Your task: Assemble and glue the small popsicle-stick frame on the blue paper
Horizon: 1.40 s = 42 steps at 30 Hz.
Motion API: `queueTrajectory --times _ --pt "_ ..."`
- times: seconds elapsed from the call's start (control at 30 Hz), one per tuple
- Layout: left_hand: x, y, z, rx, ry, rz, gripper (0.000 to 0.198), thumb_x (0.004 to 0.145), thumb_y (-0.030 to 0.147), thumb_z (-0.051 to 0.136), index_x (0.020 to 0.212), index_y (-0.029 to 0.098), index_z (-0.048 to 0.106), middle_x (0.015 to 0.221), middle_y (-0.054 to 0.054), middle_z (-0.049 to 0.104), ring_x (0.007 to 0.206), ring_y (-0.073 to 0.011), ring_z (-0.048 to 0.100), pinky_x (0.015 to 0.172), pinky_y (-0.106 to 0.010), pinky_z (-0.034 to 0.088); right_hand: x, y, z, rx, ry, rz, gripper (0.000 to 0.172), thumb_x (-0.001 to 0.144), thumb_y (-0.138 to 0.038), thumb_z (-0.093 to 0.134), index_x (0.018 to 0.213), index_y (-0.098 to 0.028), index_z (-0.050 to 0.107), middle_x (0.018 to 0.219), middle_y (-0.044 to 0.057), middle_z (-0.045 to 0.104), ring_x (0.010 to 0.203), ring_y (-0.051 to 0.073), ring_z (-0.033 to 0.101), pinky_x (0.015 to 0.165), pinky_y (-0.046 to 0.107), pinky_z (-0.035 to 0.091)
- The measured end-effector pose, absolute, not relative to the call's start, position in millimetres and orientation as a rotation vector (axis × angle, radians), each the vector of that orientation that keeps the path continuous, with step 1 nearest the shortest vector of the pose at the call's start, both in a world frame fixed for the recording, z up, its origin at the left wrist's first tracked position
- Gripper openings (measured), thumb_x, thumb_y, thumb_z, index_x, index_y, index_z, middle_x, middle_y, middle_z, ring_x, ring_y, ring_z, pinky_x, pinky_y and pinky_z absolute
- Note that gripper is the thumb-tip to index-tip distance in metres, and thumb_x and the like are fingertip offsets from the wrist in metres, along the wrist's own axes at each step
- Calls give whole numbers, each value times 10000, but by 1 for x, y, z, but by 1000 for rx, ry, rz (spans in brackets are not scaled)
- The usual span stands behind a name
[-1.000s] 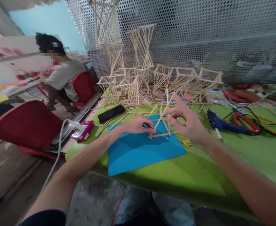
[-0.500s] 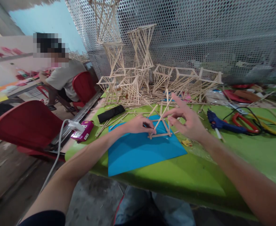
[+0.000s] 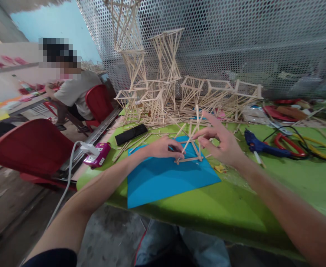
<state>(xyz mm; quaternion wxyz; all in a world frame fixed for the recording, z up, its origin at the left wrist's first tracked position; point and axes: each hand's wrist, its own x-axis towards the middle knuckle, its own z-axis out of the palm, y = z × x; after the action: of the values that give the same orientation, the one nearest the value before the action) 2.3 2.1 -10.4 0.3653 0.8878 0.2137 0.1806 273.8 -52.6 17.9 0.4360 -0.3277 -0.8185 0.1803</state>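
Note:
A small frame of thin wooden sticks [image 3: 189, 160] rests on a blue sheet, with a square base and several sticks slanting up from it. At its left front corner, my left hand [image 3: 165, 147] is closed, pinching the low end of a slanted wooden stick [image 3: 187, 144]. My right hand [image 3: 220, 139] is at the frame's right side. Its thumb and middle finger close around a stick partway up, and its index finger stretches upward, apart from them. The exact contact of the right fingertips is partly hidden.
The blue sheet [image 3: 163, 181] lies on a green table [image 3: 291, 185]. A black box-like object [image 3: 131, 134] and a purple power strip [image 3: 97, 155] are left. A blue glue gun [image 3: 266, 147] lies right. Stick towers [image 3: 168, 55] stand behind; a person [image 3: 76, 92] sits far left.
My left fingers have shifted very slightly at the stick's low end. My right hand and the frame stay almost where they were.

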Motion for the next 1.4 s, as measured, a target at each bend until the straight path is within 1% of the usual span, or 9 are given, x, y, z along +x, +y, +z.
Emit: queueTrajectory --times 0.07,0.17,0.37,0.53,0.7,0.9,1.1,1.3,1.4 --pt "2 3 -12 2272 552 472 331 942 511 750 1008 193 814 933 -50 822 801 -124 738 733 -209 501 274 -54 19 -821 -2032 434 817 1008 -249 617 1719 -395 241 1033 20 806 703 175 678 701 352 605" --pt "2 4 -13 2292 532 474 329 954 505 737 955 184 812 896 -47 813 746 -107 715 696 -202 478 273 -55 20 -816 -2037 417 797 1011 -242 611 1713 -390 263 1012 27 807 714 184 691 687 356 600" --pt "0 2 -8 2290 473 438 316 989 479 698 981 182 806 962 -65 821 817 -128 738 729 -216 498 274 -54 21 -794 -2047 403 784 1017 -239 606 1710 -387 270 1001 25 805 724 186 694 679 359 599" --pt "0 1 -3 2277 474 403 331 995 483 687 1019 179 815 1011 -84 825 862 -145 750 771 -228 522 275 -53 19 -806 -2047 416 805 1006 -249 626 1705 -419 264 1015 10 808 723 187 689 693 371 605" --pt "0 0 -2 2279 514 390 309 984 464 705 1061 184 811 1010 -70 827 876 -141 754 786 -221 521 276 -53 18 -843 -2046 444 825 1004 -277 631 1712 -416 231 1041 18 808 786 213 714 755 414 624" --pt "1 1 -8 2205 557 378 297 953 460 748 1010 172 795 982 -54 824 881 -130 749 795 -212 522 273 -55 20 -850 -2037 453 782 1012 -285 617 1707 -369 267 1014 33 814 754 207 710 730 384 616" --pt "1 4 -10 2240 546 382 294 970 459 730 1021 179 804 1010 -55 825 894 -129 751 808 -209 523 273 -55 19 -820 -2040 444 813 1002 -256 631 1708 -405 256 1002 12 807 786 207 719 741 388 619" --pt "-1 4 -9 2272 496 396 291 985 455 710 1060 192 809 1024 -67 830 892 -141 765 800 -212 524 276 -53 18 -834 -2029 439 781 1003 -273 629 1696 -405 293 981 14 807 715 201 698 703 401 617" --pt "-1 3 -7 2282 479 402 279 988 440 709 1063 191 809 1022 -74 831 889 -148 770 793 -217 528 276 -53 18 -837 -2027 453 772 1009 -282 623 1694 -409 293 991 15 807 735 209 713 728 419 629"
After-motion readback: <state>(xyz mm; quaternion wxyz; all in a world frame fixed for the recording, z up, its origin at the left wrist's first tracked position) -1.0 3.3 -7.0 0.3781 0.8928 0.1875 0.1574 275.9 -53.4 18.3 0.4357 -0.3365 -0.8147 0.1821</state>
